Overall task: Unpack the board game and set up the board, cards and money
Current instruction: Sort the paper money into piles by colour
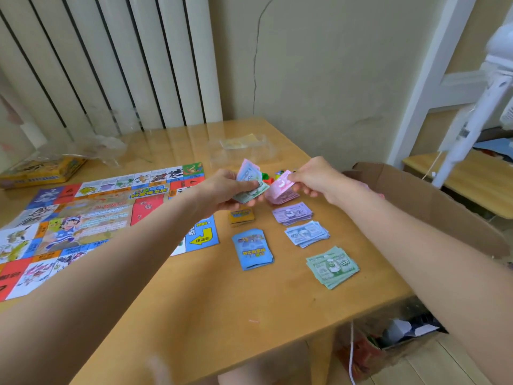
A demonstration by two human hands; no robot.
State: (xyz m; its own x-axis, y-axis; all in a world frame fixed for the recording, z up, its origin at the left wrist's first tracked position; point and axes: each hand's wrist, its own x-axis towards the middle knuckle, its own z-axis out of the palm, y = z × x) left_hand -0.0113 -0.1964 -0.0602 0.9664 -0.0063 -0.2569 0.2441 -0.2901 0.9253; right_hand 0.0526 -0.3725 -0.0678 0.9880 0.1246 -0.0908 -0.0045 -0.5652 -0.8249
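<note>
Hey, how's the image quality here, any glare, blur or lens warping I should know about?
Head view: soft daylight, glare streaks on the far table; wide-angle warping bends the radiator and stretches both forearms; left hand and right hand slightly motion-blurred, print on the money piles mostly soft.

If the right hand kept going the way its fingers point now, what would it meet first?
The right hand, pinching a pink note, points left toward the left hand; it would likely meet that hand's money stack first, though depth is unclear.
</note>
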